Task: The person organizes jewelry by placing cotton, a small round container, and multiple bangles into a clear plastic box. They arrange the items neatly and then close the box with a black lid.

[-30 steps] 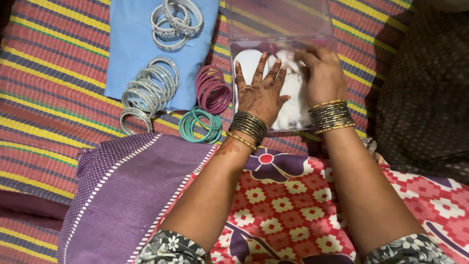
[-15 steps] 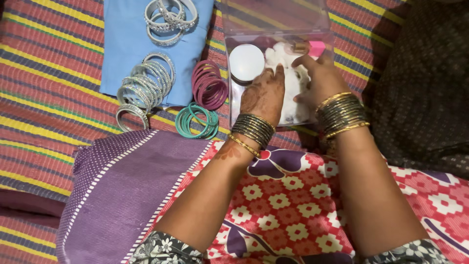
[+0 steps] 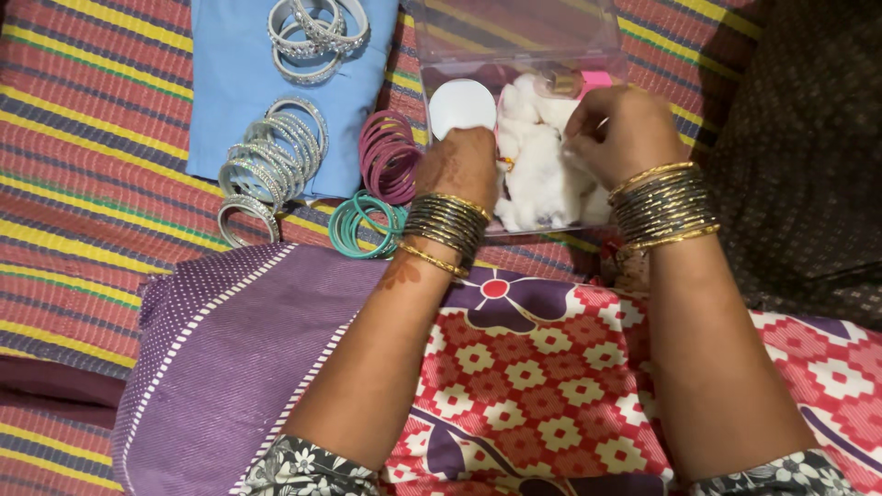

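Both hands curled in clear box [image 3: 432,156]: left hand [image 3: 459,165] and right hand [image 3: 620,129] pinching white cotton [image 3: 542,174]. Step: lifting the padding. Next needs gentle pull clear of round lid [image 3: 462,107].

Striped woven mat [image 3: 83,138], dim light

Both forearms reached forward from the bottom of the view, bare from the short patterned sleeves to the wrists, and drew closer together toward the hands. The left hand [image 3: 459,165] was turned back-up with henna patterns on it, its fingers curled down and hidden from the camera. The right hand [image 3: 623,133] was bunched into a loose fist, knuckles up, fingertips pinched together toward the left. Each wrist carried a stack of dark and gold bangles, and the two hands lay close but apart.
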